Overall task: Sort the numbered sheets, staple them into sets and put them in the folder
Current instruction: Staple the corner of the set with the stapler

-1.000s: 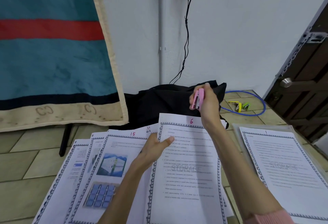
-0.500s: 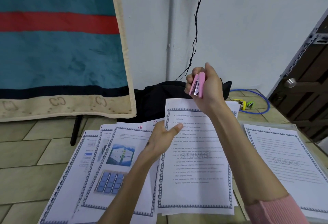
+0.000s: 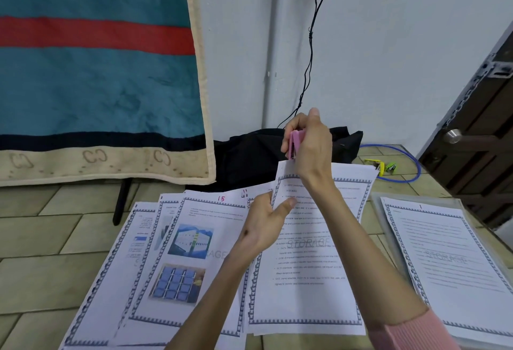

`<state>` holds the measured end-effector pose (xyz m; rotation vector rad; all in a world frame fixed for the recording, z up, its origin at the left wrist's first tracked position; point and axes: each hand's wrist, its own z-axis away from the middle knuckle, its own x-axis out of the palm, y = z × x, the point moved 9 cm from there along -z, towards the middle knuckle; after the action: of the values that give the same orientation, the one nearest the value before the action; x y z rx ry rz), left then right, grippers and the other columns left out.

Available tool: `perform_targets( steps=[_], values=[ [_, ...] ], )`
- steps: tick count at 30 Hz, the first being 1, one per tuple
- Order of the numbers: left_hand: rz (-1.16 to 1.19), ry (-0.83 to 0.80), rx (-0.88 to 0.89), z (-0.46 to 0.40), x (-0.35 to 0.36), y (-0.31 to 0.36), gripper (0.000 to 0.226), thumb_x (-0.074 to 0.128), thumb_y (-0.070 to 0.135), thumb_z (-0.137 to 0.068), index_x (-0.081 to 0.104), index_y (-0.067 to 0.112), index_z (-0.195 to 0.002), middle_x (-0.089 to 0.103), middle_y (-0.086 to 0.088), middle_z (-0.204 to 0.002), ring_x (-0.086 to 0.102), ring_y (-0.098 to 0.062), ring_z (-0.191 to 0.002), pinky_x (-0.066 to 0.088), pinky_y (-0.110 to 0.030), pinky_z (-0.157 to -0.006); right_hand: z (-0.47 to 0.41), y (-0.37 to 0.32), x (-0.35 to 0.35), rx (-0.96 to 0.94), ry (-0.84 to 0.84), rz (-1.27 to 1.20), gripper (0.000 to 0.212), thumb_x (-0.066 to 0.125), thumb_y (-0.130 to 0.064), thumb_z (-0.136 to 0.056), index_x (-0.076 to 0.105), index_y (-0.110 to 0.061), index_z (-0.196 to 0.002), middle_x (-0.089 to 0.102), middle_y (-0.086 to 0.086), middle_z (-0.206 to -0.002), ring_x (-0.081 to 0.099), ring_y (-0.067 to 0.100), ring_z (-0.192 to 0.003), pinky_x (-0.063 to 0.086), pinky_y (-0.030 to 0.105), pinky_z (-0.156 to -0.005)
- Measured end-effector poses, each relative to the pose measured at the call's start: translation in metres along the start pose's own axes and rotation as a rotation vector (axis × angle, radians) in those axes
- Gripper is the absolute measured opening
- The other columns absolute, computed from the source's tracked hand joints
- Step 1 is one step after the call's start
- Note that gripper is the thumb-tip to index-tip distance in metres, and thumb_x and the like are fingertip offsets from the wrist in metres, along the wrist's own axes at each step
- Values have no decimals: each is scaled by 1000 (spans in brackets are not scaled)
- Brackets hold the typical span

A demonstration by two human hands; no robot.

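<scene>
Pink stapler [image 3: 294, 145] sits clamped in the right hand [image 3: 311, 150], its mouth biting the top left corner of the set [image 3: 305, 252], probably so the pages bind where they turn. Just below that corner the left hand [image 3: 263, 223] pinches the set's left edge, thumb on top, lifting and steadying the sheets so they stay square under the staple. Left of the set, loose sheets [image 3: 177, 252] lie fanned on the floor, one marked 15, seemingly still to be grouped. Right of the set lies the folder [image 3: 374, 202] with a page marked 1 [image 3: 444, 261] on it, likely a finished set. Beyond the set's far right corner, two more staplers [image 3: 381, 165] rest inside a blue cable loop [image 3: 416, 163].
</scene>
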<state>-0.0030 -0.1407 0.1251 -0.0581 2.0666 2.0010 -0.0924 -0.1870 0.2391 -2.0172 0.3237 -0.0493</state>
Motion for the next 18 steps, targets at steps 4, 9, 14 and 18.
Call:
perform_targets(
  steps=[4, 9, 14, 18],
  values=[
    [-8, 9, -33, 0, -1, 1, 18, 52, 31, -94, 57, 25, -77, 32, 13, -39, 27, -4, -33, 29, -13, -40, 7, 1, 11, -11, -74, 11, 63, 12, -36, -91, 54, -16, -49, 53, 1, -38, 49, 18, -46, 43, 32, -78],
    [-54, 29, -44, 2, -1, 5, 30, 53, 33, -93, 43, 26, -66, 25, 10, -46, 22, -6, -30, 23, -12, -35, 8, -4, 12, -9, -69, 86, 72, 11, -38, -92, 49, 2, -46, 53, 13, -43, 48, 20, -48, 39, 30, -62],
    [-67, 39, -85, 1, 4, 2, 38, 52, 34, -93, 34, 21, -62, 23, 11, -43, 19, -7, -28, 19, -13, -32, 6, -5, 8, -28, -14, 152, 72, 10, -38, -92, 44, 3, -43, 44, 7, -39, 44, 16, -45, 40, 30, -63],
    [-10, 46, -68, 1, 12, 1, 31, 51, 28, -94, 44, 23, -65, 25, 11, -36, 20, -6, -30, 22, -15, -34, 5, 1, 8, 2, 20, 141, 76, 13, -48, -91, 40, 5, -44, 38, -1, -31, 42, 15, -41, 40, 29, -58]
  ],
)
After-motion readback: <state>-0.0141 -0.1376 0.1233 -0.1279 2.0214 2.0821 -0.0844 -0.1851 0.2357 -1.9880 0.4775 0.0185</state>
